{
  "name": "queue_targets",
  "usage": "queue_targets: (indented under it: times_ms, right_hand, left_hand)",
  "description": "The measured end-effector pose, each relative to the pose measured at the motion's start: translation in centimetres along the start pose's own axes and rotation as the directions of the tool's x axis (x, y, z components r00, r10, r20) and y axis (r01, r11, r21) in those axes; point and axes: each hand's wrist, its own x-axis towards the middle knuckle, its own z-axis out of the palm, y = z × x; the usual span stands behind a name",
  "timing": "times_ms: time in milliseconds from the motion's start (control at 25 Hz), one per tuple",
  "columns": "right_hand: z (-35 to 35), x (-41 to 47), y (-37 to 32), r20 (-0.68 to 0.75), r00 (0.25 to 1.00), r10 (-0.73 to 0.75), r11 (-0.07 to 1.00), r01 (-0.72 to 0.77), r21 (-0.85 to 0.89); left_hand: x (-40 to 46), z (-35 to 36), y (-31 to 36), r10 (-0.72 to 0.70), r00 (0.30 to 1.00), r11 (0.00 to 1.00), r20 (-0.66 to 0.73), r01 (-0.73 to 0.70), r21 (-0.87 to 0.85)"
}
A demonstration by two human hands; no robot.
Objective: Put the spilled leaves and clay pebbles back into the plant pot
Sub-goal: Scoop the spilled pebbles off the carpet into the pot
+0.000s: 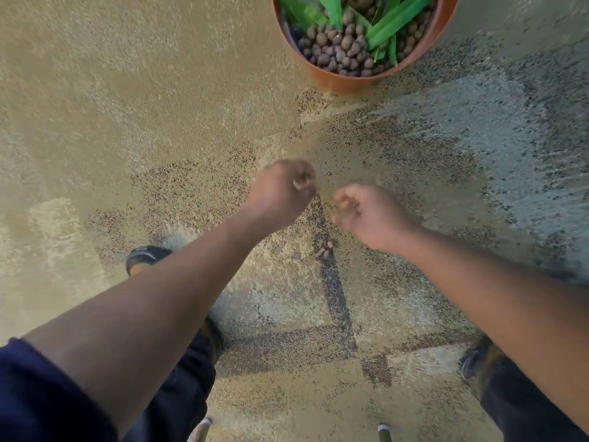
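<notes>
An orange plant pot stands on the floor at the top, filled with brown clay pebbles and green leaves. A few spilled clay pebbles lie on a dark line of the pebbled floor, below and between my hands. My left hand is curled into a fist above the floor; blur hides whether it holds anything. My right hand hovers beside it with fingers bent inward, also blurred. Both hands are well short of the pot.
The floor is rough pebbled concrete with dark lines. My shoes and dark trouser legs frame the bottom. Two thin pale legs of some object poke in at the bottom edge.
</notes>
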Motion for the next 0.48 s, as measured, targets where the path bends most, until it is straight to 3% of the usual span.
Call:
queue_targets:
  times_ms: [80,160,400,480]
  right_hand:
    - [2.2,-0.4,0.7,0.115,0.993,0.005,0.993,0.009,-0.115]
    - [4.2,-0.8,1.2,0.166,0.986,-0.010,0.981,0.042,-0.191]
    - [7.2,-1.0,2.4,0.092,0.990,-0.104,0.942,0.127,-0.310]
    - [7.5,-1.0,2.5,0.099,0.991,-0.086,0.944,0.113,-0.310]
  left_hand:
    - [-1.2,2.1,-1.9,-0.056,0.965,0.996,0.256,0.037,0.078]
    - [-2.6,4.0,-2.8,-0.047,0.937,0.991,0.345,0.000,0.135]
    - [-4.6,7.2,-3.3,0.016,0.973,0.994,0.232,-0.041,0.104]
    - [-4.7,7.5,-3.4,0.026,0.967,0.994,0.253,-0.051,0.092]
